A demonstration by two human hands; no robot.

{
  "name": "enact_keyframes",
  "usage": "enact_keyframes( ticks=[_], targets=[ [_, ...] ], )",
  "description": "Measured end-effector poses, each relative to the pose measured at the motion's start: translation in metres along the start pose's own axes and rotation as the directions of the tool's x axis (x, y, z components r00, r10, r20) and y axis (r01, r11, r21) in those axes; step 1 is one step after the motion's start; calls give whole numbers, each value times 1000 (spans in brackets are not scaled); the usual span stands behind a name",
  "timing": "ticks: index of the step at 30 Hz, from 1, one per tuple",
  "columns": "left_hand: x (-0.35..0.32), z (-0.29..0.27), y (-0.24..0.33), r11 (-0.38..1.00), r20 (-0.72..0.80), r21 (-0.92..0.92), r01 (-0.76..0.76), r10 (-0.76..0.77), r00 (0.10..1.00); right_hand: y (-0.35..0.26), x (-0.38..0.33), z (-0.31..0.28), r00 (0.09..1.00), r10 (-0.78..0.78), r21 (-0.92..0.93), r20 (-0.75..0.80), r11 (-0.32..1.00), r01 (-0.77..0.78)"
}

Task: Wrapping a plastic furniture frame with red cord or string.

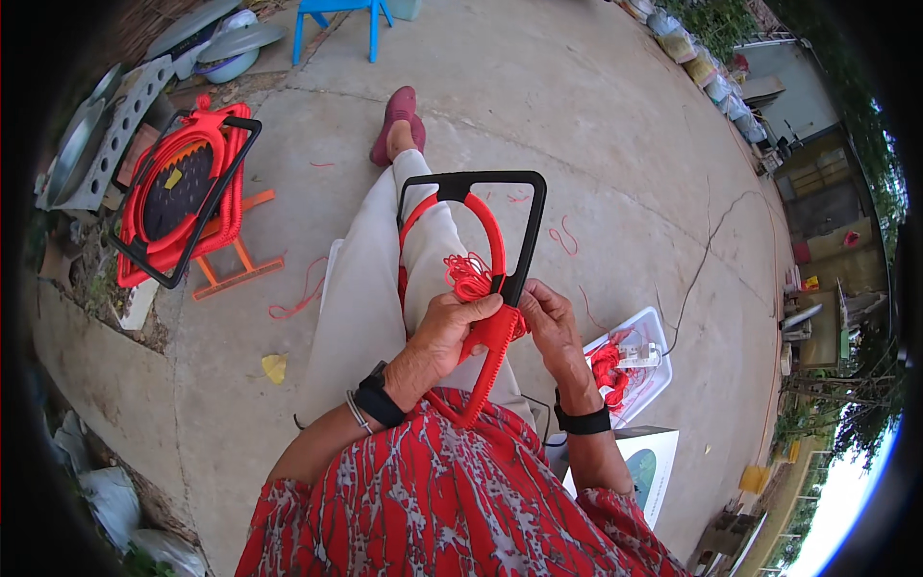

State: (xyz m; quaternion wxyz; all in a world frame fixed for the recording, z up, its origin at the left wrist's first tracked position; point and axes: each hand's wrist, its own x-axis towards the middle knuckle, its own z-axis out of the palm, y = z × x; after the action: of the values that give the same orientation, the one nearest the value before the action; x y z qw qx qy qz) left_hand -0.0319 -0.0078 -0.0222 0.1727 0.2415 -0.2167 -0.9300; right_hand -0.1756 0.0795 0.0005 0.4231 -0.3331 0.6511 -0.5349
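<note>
Over my lap is a black frame point(532, 226) with rounded corners, joined to a red ring-shaped part point(494, 245) with a toothed red edge towards my body. My left hand point(444, 335) is closed around the red part, thumb on top near the joint. A looped bundle of red cord point(469, 276) hangs beside that thumb, inside the ring. At the frame's right side my right hand point(555, 332) is closed, its fingertips pinching at red cord wound there. The exact grip of those fingertips is partly hidden.
At left, similar red and black frames point(207, 144) are stacked on an orange stool point(245, 269). A white tub point(656, 399) with red cord and a power strip stands at right, beside a white box point(654, 452). Cord scraps lie on the concrete. A blue chair point(336, 6) stands ahead.
</note>
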Motion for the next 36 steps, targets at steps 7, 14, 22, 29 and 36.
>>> enact_keyframes(
  ticks=[7,14,22,29,36],
  targets=[
    [-5,2,3,1000,-10,30,8,-7,1000,-46,-48,-3,996,81,-260,-45,961,-89],
    [-3,3,0,999,-44,45,15,-13,999,-49,-38,-50,967,-82,-718,-242,686,-122],
    [3,-1,-9,999,-134,17,-27,29,991,-86,42,47,630,-517,-642,579,187,744],
    [6,-7,-12,999,-154,36,-20,25,988,-52,66,55,774,-48,-769,632,84,633],
    [6,0,-11,1000,-166,22,-6,10,986,-56,63,55,872,-313,-699,377,521,490]
  ],
)
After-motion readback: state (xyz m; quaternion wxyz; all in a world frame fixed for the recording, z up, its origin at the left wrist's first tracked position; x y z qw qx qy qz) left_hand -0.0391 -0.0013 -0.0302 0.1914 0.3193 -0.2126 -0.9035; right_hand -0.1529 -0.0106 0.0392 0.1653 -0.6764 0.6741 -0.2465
